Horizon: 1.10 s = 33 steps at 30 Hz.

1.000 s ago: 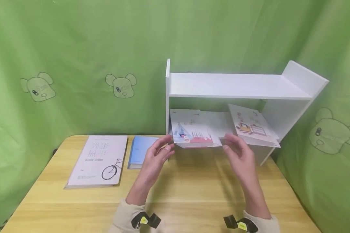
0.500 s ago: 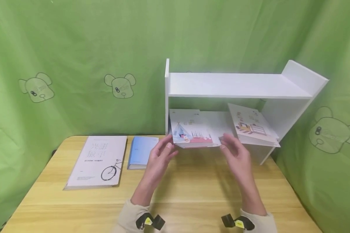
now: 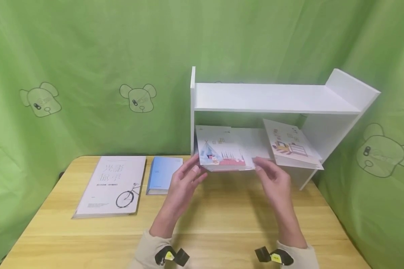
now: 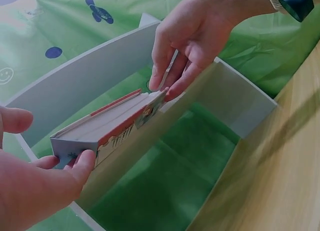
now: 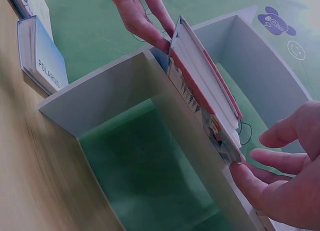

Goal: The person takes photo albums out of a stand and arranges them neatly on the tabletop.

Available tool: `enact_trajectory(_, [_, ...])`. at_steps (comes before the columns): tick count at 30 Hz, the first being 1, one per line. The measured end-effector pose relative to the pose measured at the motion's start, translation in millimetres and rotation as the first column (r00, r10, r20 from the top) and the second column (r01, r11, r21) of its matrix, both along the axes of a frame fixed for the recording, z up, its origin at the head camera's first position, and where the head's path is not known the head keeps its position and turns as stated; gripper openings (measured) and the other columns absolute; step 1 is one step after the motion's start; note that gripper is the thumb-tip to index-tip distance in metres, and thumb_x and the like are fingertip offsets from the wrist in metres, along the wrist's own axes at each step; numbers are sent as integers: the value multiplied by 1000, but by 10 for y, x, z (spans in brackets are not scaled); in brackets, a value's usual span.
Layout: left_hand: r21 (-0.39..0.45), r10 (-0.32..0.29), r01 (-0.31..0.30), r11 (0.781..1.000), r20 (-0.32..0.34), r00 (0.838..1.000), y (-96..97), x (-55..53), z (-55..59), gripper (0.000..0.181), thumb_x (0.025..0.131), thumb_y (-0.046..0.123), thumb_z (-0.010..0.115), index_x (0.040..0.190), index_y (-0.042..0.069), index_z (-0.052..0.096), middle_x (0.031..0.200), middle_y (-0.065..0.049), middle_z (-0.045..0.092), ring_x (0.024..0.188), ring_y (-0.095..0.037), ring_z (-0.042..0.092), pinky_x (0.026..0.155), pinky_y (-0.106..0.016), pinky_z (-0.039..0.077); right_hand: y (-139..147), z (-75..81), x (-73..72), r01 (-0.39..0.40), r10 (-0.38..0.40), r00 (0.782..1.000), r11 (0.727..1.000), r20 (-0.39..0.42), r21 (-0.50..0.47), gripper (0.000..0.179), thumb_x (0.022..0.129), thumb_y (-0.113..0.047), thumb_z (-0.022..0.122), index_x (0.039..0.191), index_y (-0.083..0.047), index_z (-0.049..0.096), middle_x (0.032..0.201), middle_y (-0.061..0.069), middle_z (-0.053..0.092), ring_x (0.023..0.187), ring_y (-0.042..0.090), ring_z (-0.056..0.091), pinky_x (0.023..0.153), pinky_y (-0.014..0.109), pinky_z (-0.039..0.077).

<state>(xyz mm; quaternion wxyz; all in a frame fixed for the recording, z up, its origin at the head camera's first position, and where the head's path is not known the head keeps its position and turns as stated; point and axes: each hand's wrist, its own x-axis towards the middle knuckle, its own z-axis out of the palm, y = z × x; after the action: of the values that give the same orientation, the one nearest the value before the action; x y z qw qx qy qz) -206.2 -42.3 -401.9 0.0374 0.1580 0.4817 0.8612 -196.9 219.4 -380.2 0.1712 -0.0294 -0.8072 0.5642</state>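
A thick book with a tent and red picnic drawing on its white cover (image 3: 219,147) lies on the lower board of a white shelf (image 3: 276,99). My left hand (image 3: 183,183) is at the book's left front corner, its fingertips against the spine in the left wrist view. On the opposite side, my right hand (image 3: 274,183) has its fingertips at the front right corner. The right wrist view shows the book's page edges (image 5: 212,76) between the two hands. Neither hand wraps round the book.
Another illustrated book (image 3: 291,144) leans at the shelf's right side, jutting past the board. On the wooden table (image 3: 222,224), left of the shelf, lie a white bicycle-cover book (image 3: 111,186) and a small blue album (image 3: 163,173). Green curtains (image 3: 121,48) hang behind.
My right hand has come slightly left, towards the book's corner. My left hand has shifted a little to the right. The books and shelf look unchanged.
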Motion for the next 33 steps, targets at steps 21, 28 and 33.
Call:
enact_trajectory(21, [-10, 56, -56, 998, 92, 994, 20, 22, 21, 44, 106, 6, 49, 149, 2, 44, 142, -22, 53, 119, -29, 62, 107, -42, 51, -52, -21, -24, 20, -19, 999, 1000, 45, -20, 36, 99, -19, 70, 133, -8, 67, 134, 9, 66, 118, 16, 60, 96, 14, 49])
enact_trajectory(28, [29, 32, -35, 999, 96, 995, 40, 6, 19, 48, 104, 6, 53, 151, 1, 43, 146, -22, 52, 125, -31, 60, 109, -40, 49, -51, -32, -25, 20, -17, 999, 998, 42, -61, 37, 98, -18, 70, 133, -8, 66, 135, 9, 66, 120, 17, 60, 98, 15, 49])
enact_trajectory(33, [36, 11, -15, 999, 100, 995, 27, 20, 11, 52, 103, 4, 56, 152, 2, 42, 147, -22, 51, 128, -30, 58, 110, -40, 48, -36, -42, -25, 3, 1, 999, 995, 35, -104, 37, 97, -15, 71, 134, -8, 67, 136, 10, 65, 118, 13, 61, 97, 14, 49])
